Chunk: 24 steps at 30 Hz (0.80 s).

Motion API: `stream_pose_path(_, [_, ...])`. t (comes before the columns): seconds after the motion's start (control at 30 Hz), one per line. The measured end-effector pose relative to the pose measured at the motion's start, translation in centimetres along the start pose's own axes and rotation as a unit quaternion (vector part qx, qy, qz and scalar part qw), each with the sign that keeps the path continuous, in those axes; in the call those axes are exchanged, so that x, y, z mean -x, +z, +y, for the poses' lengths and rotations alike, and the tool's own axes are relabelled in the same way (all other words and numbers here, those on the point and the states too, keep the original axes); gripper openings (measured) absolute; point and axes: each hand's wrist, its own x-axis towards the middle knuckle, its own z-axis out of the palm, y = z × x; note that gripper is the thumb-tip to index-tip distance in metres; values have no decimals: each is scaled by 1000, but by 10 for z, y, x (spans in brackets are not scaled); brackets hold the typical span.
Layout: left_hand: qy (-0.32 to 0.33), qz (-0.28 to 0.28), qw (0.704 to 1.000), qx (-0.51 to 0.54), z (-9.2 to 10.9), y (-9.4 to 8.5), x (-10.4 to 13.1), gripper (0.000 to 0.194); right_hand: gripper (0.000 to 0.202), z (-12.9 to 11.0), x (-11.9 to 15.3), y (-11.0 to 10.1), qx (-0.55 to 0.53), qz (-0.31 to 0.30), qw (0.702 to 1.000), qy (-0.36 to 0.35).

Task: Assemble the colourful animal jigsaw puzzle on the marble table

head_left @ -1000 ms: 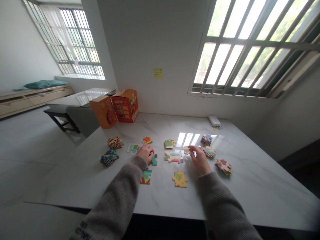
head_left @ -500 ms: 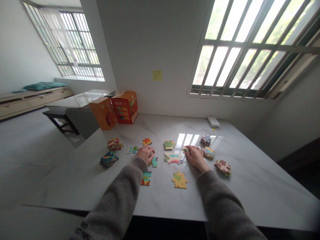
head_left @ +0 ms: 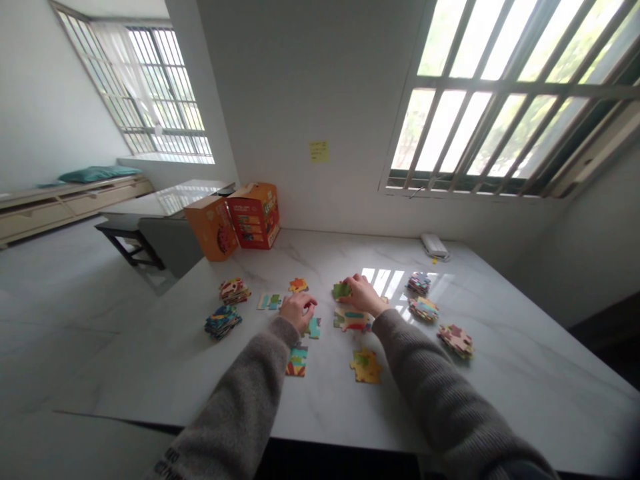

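Note:
My right hand [head_left: 365, 294] reaches to a green puzzle piece [head_left: 341, 291], its thumb and fingers closed on the piece's right side. Just below lies a joined strip of pink and teal puzzle pieces [head_left: 353, 319]. My left hand [head_left: 298, 312] is held over the left group with bent, parted fingers and nothing visible in them. It partly covers a teal puzzle piece [head_left: 314, 327]. Beside it are a teal and green piece [head_left: 270, 302] and an orange piece [head_left: 299, 285]. Nearer me lie a multicoloured piece [head_left: 297, 361] and a yellow piece [head_left: 365, 365].
Piles of puzzle pieces lie at left [head_left: 223, 321] and right [head_left: 455, 340] on the marble-patterned table [head_left: 200, 387]. An orange-red box [head_left: 255, 217] stands at the back left. A white device [head_left: 434, 246] with a cord lies near the wall.
My right hand has moved left from a small piece on the right to the green piece. My left hand has lifted slightly and its fingers have parted. The view has shifted a little.

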Motion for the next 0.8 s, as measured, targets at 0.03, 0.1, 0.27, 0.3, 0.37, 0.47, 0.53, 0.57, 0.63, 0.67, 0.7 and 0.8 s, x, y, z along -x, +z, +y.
stream_pose_path(0.03, [1,5,1000,4,0,0,0,15,39,2,-1,0,-31,6,1000,3])
stream_pose_path(0.1, [2,14,1000,15,0,0,-1,14,29,4,0,-1,-112,18,993,15])
stream_pose_path(0.27, [-29,15,991,127,1,-1,-3,14,23,-9,14,-7,-256,-3,966,49])
stream_pose_path(0.3, [-42,12,986,163,2,-1,-3,16,25,-16,19,-9,-306,-14,950,53])
stream_pose_path(0.37, [-59,1,968,242,4,0,-3,25,27,-32,30,-13,-453,-36,888,65])
stream_pose_path(0.47, [-60,-20,922,383,9,4,-2,40,36,-55,46,-17,-571,-41,817,71])
stream_pose_path(0.53, [-67,-31,886,459,12,8,-2,46,47,-65,54,-16,-571,-44,816,72])
stream_pose_path(0.57, [-74,-34,872,483,13,9,-2,48,49,-68,56,-14,-562,-45,823,71])
stream_pose_path(0.63, [-90,-37,855,510,14,12,-2,50,49,-70,58,-10,-540,-38,838,65])
stream_pose_path(0.67, [-97,-36,850,516,14,13,-2,50,47,-70,58,-8,-529,-32,846,58])
stream_pose_path(0.7, [-102,-32,848,519,14,13,-2,49,46,-68,58,-6,-517,-22,854,49])
stream_pose_path(0.8, [-113,-2,847,519,13,12,-3,47,41,-57,59,-6,-430,30,902,24])
